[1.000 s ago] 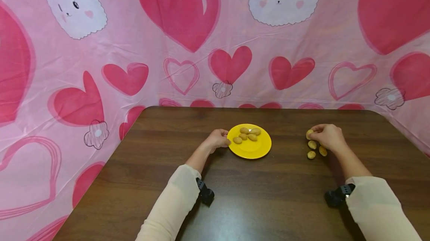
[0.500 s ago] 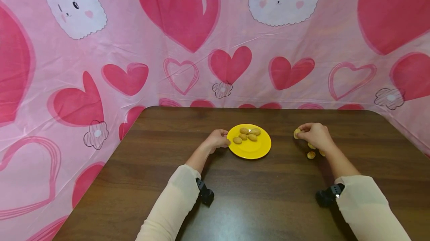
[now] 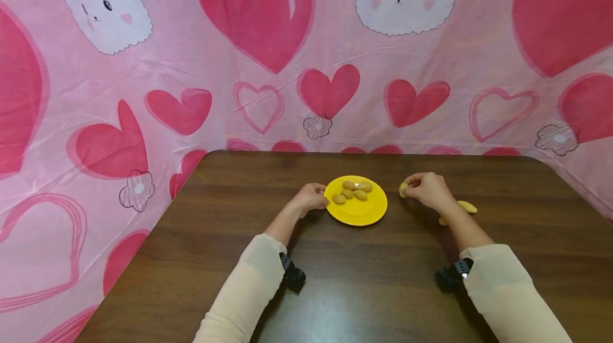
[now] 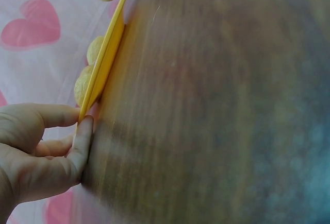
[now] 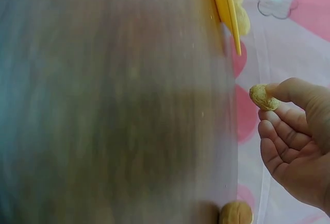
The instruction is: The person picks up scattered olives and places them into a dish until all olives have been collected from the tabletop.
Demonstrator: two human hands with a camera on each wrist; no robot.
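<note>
My left hand [image 3: 310, 198] pinches the left rim of a yellow plate [image 3: 354, 217], thumb on one face and fingers on the other in the left wrist view. Several small oval yellow-brown pieces [image 3: 360, 194] lie on the plate's far half. Right of the plate, my right hand [image 3: 428, 190] holds a similar piece [image 5: 263, 98] between thumb and fingertips, above the table. It has a rough, speckled yellow surface. More of these pieces [image 3: 466, 207] lie on the table behind my right wrist, which partly hides them; one brown rounded piece [image 5: 236, 213] shows low in the right wrist view.
Both hands are over a dark brown wooden table [image 3: 364, 279]. A pink cloth [image 3: 268, 8] with hearts and white animal faces hangs behind its far edge. Dark wrist cameras [image 3: 293, 275] stick out from both sleeves.
My right hand has lifted a small oval piece from the group on the right and carried it left, towards the plate. My left hand and the plate have stayed in place.
</note>
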